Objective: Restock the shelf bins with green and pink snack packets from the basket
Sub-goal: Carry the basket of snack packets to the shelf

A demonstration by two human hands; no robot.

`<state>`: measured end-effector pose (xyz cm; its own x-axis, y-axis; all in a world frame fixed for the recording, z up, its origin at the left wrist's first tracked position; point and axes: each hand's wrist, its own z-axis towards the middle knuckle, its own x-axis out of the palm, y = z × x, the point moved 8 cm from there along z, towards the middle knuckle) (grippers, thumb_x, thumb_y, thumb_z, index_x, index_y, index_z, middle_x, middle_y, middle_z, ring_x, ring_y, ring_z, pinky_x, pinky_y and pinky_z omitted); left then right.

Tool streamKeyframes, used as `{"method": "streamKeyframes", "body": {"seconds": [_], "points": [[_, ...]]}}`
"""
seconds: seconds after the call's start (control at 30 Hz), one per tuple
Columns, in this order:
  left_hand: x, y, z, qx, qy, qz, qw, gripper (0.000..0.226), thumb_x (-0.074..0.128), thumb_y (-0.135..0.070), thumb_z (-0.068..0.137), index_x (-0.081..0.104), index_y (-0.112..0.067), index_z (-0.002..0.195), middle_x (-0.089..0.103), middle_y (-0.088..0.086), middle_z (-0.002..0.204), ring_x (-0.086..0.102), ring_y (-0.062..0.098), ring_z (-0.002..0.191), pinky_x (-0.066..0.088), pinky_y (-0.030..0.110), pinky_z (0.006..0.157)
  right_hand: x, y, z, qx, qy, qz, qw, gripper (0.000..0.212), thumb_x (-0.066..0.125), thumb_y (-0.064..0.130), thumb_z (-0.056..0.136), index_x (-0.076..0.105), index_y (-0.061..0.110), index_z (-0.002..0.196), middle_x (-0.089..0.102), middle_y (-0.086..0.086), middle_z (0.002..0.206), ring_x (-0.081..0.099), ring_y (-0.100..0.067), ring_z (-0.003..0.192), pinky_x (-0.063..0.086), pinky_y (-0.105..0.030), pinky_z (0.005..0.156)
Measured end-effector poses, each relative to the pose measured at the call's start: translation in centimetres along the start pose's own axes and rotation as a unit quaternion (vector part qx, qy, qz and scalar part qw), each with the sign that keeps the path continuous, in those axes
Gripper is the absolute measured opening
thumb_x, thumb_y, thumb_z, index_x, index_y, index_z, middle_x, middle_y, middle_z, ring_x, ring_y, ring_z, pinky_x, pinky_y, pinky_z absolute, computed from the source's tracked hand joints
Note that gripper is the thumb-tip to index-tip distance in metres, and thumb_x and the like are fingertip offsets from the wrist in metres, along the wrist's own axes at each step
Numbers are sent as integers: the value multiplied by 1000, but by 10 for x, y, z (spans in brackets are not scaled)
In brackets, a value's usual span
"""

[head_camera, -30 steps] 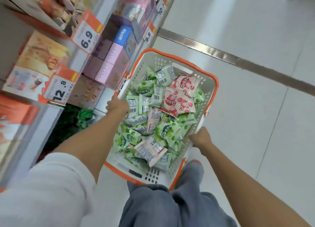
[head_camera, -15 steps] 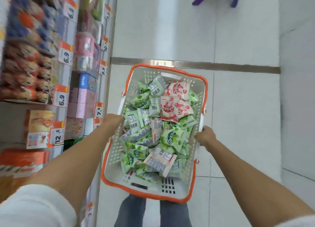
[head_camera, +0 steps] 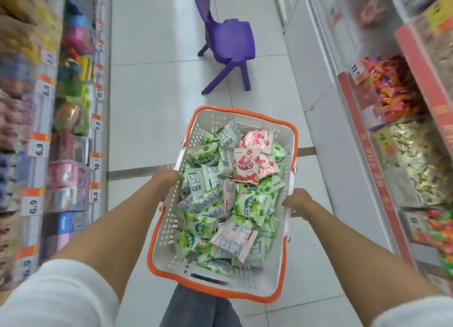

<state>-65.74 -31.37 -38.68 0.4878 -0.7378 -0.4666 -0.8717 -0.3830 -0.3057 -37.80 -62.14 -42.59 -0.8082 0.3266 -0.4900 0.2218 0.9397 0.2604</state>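
The left hand (head_camera: 169, 182) is curled over the left wall of a white perforated plastic basket (head_camera: 169, 228) with an orange rim. The right hand (head_camera: 295, 201) is clamped on its right edge, and both grips are the same as half a second ago. Inside the basket lies a loose heap of glossy, crinkled green packets (head_camera: 250, 204), with a few pink packets (head_camera: 247, 166) on top toward 12 o'clock. Since the earlier frame the view has swung. A moulded purple plastic chair (head_camera: 230, 39) now stands in full at 12 o'clock on the glossy white tiled floor (head_camera: 152, 106). The metal floor strip (head_camera: 137, 173) now passes under the basket. Clear shelf bins (head_camera: 404, 155) of bright wrapped sweets have appeared at 3 o'clock. The price-tagged left shelves (head_camera: 73, 142) at 9 o'clock are blurred.
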Motion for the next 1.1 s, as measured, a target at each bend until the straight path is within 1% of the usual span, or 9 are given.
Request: {"method": "streamKeyframes", "body": {"seconds": [0.13,0.2,0.33,0.47,0.67,0.73,0.87,0.97,1.1], "points": [[9,-103,40,7,12,6,1000,33,63,-12,85,52,6,111,54,16,89,58,32,82,55,45,83,-63,59,46,-6,-26,15,1000,30,56,1,82,57,0,112,61,-21,110,63,-38,97,59,-51,78],[14,-152,53,2,24,-16,1000,38,69,-10,81,52,6,110,57,19,97,62,36,88,57,47,80,-93,89,68,-9,-37,13,999,30,55,5,83,57,2,113,63,-19,108,64,-37,93,60,-50,74],[28,-264,73,29,27,19,999,28,68,-11,85,51,4,101,53,13,83,53,25,66,51,35,60,-156,147,108,-7,-54,22,998,32,58,13,85,58,5,116,64,-16,106,64,-34,92,60,-43,72],[52,-362,108,25,32,7,999,31,71,-12,84,50,3,101,51,13,84,51,26,69,53,41,71,-218,207,164,-1,-64,30,998,47,64,33,91,53,1,124,62,-18,115,63,-35,99,58,-43,76],[97,-493,172,9,41,-7,999,32,72,-13,83,50,3,101,52,13,86,56,31,82,55,45,78,-302,291,279,1,-59,-4,998,57,64,42,90,54,-2,124,63,-19,112,64,-38,96,57,-48,81],[110,-528,190,0,43,-16,999,31,71,-12,83,50,3,100,51,12,84,55,30,80,53,42,75,-327,320,310,1,-60,-34,998,59,63,43,90,52,-3,126,62,-18,116,63,-36,99,56,-45,83],[136,-587,232,-24,62,-17,998,25,69,-10,84,53,2,101,54,16,99,55,32,86,50,38,71,-370,372,375,1,-65,-62,996,61,65,46,87,54,3,130,63,-16,120,63,-35,104,54,-40,85],[151,-625,268,-35,63,-28,997,23,68,-7,82,60,4,101,55,14,91,54,26,72,47,35,66,-396,415,420,4,-78,-85,993,60,66,39,86,51,4,131,58,-18,130,57,-35,114,48,-35,87],[174,-670,320,-51,80,-31,995,30,59,-2,85,57,8,114,46,10,79,46,20,65,44,36,69,-411,468,477,11,-78,-70,994,47,65,29,88,53,2,126,60,-19,123,58,-35,110,43,-30,79]]}}
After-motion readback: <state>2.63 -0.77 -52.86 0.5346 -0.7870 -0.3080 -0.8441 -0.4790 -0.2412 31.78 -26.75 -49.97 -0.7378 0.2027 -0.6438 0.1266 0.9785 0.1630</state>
